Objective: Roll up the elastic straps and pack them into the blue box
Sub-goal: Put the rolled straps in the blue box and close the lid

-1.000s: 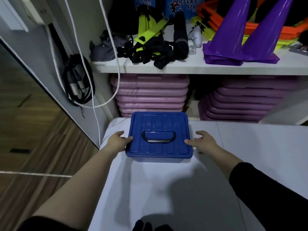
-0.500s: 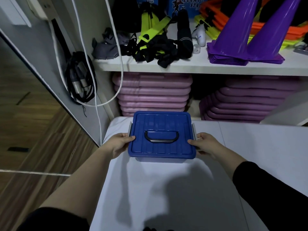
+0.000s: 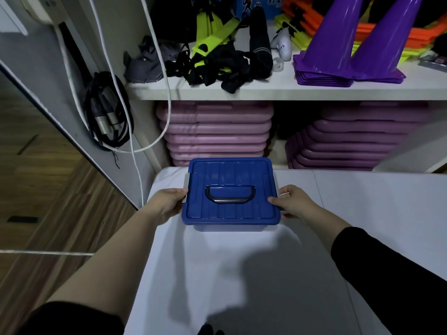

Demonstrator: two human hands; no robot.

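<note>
The blue box [image 3: 231,170] stands on the white table [image 3: 242,274] with its lid on and a dark handle lying flat on top. Grey latches stick out at both sides. My left hand [image 3: 168,200] grips the box's left side at the latch. On the right side, my right hand [image 3: 291,201] holds the other latch. A tangle of black and yellow-green elastic straps [image 3: 217,66] lies on the white shelf [image 3: 278,91] above and behind the box.
Purple cones [image 3: 338,39] and orange and yellow frames stand at the shelf's right. A dark roll [image 3: 260,44] and grey cloth [image 3: 145,66] lie by the straps. Pink mats [image 3: 215,131] are stacked under the shelf. Black cables [image 3: 106,112] and a white cord hang at left.
Both hands have slid from the lid's front corners to the side latches, which now stick outward. The view has moved slightly closer to the box.
</note>
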